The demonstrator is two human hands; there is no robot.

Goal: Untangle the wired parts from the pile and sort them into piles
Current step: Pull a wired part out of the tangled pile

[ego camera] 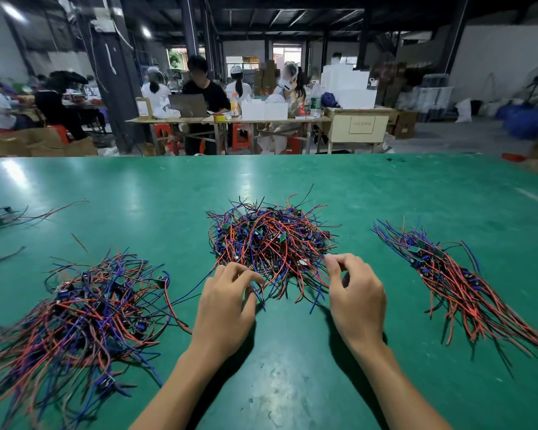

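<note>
Both hands are working the tangled wire pile (269, 243) mid-worktop (292, 352): left hand (227, 308) is curling its grip into wires, right hand (356, 293) is pinching one.

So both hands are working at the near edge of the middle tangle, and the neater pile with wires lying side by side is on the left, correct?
Not quite. The head view shows the neater pile on the right; both hands are at the middle tangle.
</note>
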